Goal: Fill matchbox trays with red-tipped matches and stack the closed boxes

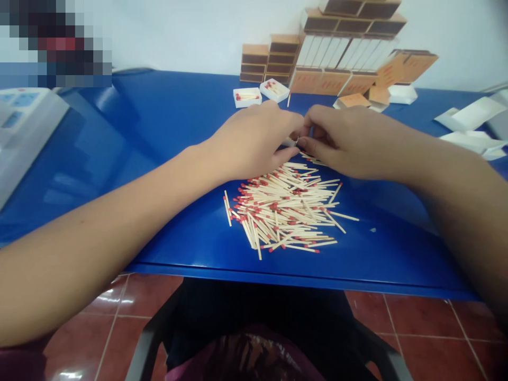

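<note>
Left hand [257, 140] and right hand [345, 140] pinch a mostly hidden white tray [291, 142] just beyond my matches [286, 206]; open room separates that pile from the near edge of my table [174, 238]. Red lettering on stacked orange matchboxes [333, 81] is unreadable.

A blue table [178, 114] stands before a pale wall [190, 32], over red floor tiles [428, 318] (shiny ones).

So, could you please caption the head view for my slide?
Left hand and right hand close together beside a heap of red-tipped matches on a blue table, matchboxes stacked behind.
</note>
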Demonstrator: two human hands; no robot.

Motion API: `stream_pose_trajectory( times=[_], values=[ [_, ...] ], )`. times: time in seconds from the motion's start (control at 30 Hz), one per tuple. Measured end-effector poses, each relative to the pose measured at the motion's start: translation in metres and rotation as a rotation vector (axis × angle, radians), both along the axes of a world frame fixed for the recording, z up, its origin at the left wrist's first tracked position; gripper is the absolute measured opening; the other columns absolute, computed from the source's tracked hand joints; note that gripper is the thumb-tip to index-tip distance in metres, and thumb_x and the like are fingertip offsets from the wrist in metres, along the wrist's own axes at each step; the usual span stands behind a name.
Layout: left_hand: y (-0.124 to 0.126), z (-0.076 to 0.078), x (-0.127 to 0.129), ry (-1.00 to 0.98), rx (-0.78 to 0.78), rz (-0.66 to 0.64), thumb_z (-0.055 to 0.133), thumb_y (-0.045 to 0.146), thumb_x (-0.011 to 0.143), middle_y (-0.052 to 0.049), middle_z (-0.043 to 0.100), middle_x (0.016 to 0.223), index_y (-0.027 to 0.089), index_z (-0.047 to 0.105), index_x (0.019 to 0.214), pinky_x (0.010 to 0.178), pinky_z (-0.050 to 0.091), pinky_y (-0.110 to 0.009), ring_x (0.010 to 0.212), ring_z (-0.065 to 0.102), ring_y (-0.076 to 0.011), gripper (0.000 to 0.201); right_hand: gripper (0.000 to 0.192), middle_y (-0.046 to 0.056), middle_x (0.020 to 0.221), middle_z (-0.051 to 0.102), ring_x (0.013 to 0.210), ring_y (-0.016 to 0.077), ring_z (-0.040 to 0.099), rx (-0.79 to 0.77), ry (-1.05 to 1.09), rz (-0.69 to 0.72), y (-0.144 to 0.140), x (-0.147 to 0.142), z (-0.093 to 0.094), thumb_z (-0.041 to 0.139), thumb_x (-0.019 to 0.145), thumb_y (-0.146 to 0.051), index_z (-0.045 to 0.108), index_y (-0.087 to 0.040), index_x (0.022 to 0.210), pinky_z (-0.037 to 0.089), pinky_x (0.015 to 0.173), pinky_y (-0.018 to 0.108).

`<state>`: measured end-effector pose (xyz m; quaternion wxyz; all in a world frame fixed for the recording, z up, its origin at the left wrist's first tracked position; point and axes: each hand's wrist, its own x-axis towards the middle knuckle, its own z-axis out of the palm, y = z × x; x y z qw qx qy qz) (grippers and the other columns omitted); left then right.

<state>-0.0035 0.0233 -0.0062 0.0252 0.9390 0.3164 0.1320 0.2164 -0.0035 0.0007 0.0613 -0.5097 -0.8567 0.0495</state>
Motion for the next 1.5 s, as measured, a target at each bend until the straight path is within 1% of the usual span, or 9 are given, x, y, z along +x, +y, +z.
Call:
stream_pose_trajectory(
  times=[0.23, 0.4, 0.57, 0.73, 0.93, 1.03, 1.17, 1.37, 1.5],
  values=[
    [0.000, 0.001, 0.000, -0.015, -0.022, 0.002, 0.056, 0.037, 0.093, -0.004, 0.071, 0.070, 0.029, 0.076, 0.110, 0.068, 0.047, -0.040, 0.079, 0.070, -0.0293, 0.028, 0.018, 0.009, 0.089, 0.070, 0.072, 0.0259, 0.059, 0.013, -0.008, 0.002, 0.001, 0.001, -0.001, 0.049, 0.101, -0.044, 0.052, -0.027, 0.098, 0.034, 0.062, 0.038],
    [-0.002, 0.001, 0.001, 0.010, 0.004, 0.009, 0.056, 0.036, 0.093, -0.005, 0.069, 0.068, 0.029, 0.075, 0.111, 0.068, 0.047, -0.039, 0.087, 0.071, -0.0312, 0.026, 0.018, 0.010, 0.094, 0.070, 0.076, 0.0286, 0.061, 0.009, -0.029, 0.011, 0.001, 0.001, -0.001, 0.047, 0.102, -0.045, 0.054, -0.029, 0.100, 0.035, 0.064, 0.040],
    [-0.005, 0.000, 0.003, -0.011, 0.013, 0.034, 0.058, 0.037, 0.093, -0.010, 0.074, 0.084, 0.027, 0.075, 0.113, 0.070, 0.048, -0.042, 0.097, 0.071, -0.0361, 0.028, 0.018, 0.010, 0.092, 0.070, 0.076, 0.0281, 0.061, 0.032, -0.063, -0.012, 0.003, 0.003, -0.002, 0.049, 0.100, -0.046, 0.051, -0.028, 0.100, 0.034, 0.064, 0.039],
    [-0.010, 0.000, 0.004, -0.026, -0.005, 0.052, 0.059, 0.035, 0.094, -0.011, 0.075, 0.097, 0.028, 0.073, 0.120, 0.075, 0.050, -0.042, 0.106, 0.070, -0.0365, 0.030, 0.017, 0.007, 0.083, 0.066, 0.067, 0.0228, 0.055, 0.054, -0.080, -0.018, 0.004, 0.004, -0.004, 0.051, 0.098, -0.044, 0.049, -0.027, 0.098, 0.032, 0.060, 0.038],
    [-0.015, -0.001, 0.005, 0.070, 0.074, 0.017, 0.050, 0.033, 0.100, -0.022, 0.073, 0.114, 0.013, 0.067, 0.132, 0.079, 0.050, -0.045, 0.112, 0.069, -0.0405, 0.041, 0.017, 0.005, 0.081, 0.062, 0.065, 0.0214, 0.052, 0.061, -0.106, -0.038, 0.004, -0.001, -0.001, 0.052, 0.096, -0.044, 0.050, -0.028, 0.095, 0.032, 0.061, 0.038],
    [-0.015, -0.002, 0.005, 0.062, 0.067, 0.016, 0.053, 0.033, 0.099, -0.019, 0.074, 0.113, 0.017, 0.068, 0.129, 0.079, 0.050, -0.044, 0.110, 0.069, -0.0386, 0.037, 0.017, 0.005, 0.080, 0.062, 0.065, 0.0210, 0.052, 0.050, -0.111, -0.068, 0.003, -0.003, -0.001, 0.053, 0.096, -0.043, 0.048, -0.027, 0.094, 0.033, 0.062, 0.038],
    [-0.011, -0.004, 0.004, 0.007, 0.044, 0.030, 0.058, 0.033, 0.096, -0.015, 0.075, 0.109, 0.022, 0.072, 0.122, 0.077, 0.049, -0.043, 0.106, 0.070, -0.0373, 0.031, 0.017, 0.005, 0.076, 0.061, 0.061, 0.0204, 0.051, 0.059, -0.084, -0.045, 0.004, -0.001, -0.003, 0.054, 0.095, -0.042, 0.047, -0.027, 0.091, 0.033, 0.060, 0.037],
    [-0.004, -0.002, 0.002, -0.003, 0.044, -0.020, 0.056, 0.034, 0.097, -0.012, 0.075, 0.088, 0.025, 0.078, 0.096, 0.079, 0.049, -0.042, 0.100, 0.071, -0.0346, 0.025, 0.015, 0.004, 0.074, 0.062, 0.059, 0.0206, 0.052, 0.065, -0.027, -0.005, 0.004, 0.002, -0.004, 0.054, 0.097, -0.041, 0.053, -0.026, 0.098, 0.033, 0.059, 0.037],
    [0.000, 0.000, 0.001, 0.009, 0.036, -0.008, 0.055, 0.035, 0.096, -0.010, 0.076, 0.086, 0.025, 0.079, 0.096, 0.077, 0.048, -0.040, 0.094, 0.070, -0.0322, 0.026, 0.015, 0.005, 0.077, 0.064, 0.063, 0.0211, 0.054, 0.037, -0.005, 0.003, 0.003, 0.001, -0.003, 0.053, 0.098, -0.039, 0.056, -0.025, 0.101, 0.034, 0.061, 0.036]
  ],
)
